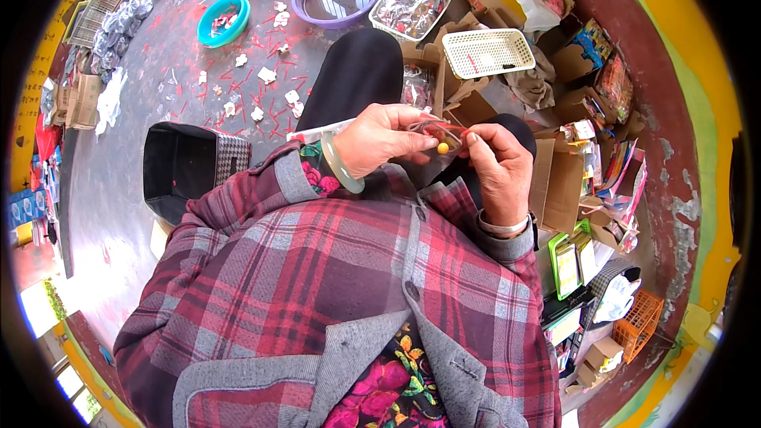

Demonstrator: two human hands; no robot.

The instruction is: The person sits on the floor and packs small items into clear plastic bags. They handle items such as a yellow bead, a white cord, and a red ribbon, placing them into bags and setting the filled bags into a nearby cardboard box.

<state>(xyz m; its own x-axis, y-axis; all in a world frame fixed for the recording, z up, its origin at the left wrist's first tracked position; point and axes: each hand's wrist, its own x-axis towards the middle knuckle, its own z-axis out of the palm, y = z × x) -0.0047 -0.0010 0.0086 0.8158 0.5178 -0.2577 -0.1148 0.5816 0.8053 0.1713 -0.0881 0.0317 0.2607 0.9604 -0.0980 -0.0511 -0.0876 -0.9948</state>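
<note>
Above my lap, my left hand [372, 141] closes its thumb and fingers on a bundle of thin brownish cord [428, 128]. A round yellow bead [442, 148] hangs by the cord, between my two hands. My right hand [502, 173] is closed in a pinch on the reddish end of the strand [461, 135], to the right of the bead. Exactly how the strand runs through the fingers is too small to tell. A white strip [317, 130] with a red end shows behind my left wrist.
Red scraps and white pieces [266, 75] litter the floor ahead. Beyond stand a teal bowl [204, 32], a purple basin [296, 4] and a white basket of small packets [412, 6]. A cream basket [489, 53] and cardboard boxes [555, 190] crowd the right; a black fabric box [178, 162] sits left.
</note>
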